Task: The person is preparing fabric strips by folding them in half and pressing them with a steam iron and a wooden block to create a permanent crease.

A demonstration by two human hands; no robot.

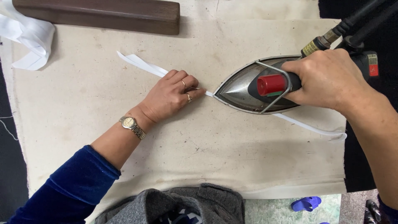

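At far left I see a loose loop of white tape [31, 35] lying on the padded table [83, 103], and behind it a dark wooden block [99, 14] along the far edge. A narrow white fabric strip [141, 64] runs slantwise across the cloth cover; it looks light, limp and likely to skid or curl, so I judge it best pinned flat rather than pinched. My left hand [170, 96], wearing rings and a wristwatch [132, 126], does just that, fingers together and pressing the strip down just ahead of the iron's tip. The iron [248, 87], a heavy-looking metal-soled tool with a red knob, sits on the strip; my right hand [327, 79] is closed around its dark handle, the only safe place to hold it. Its cords [356, 20] trail off to upper right. The strip's pressed tail [319, 129] emerges toward the table's right edge. A grey garment [186, 205] lies at the near edge, clear of the work.
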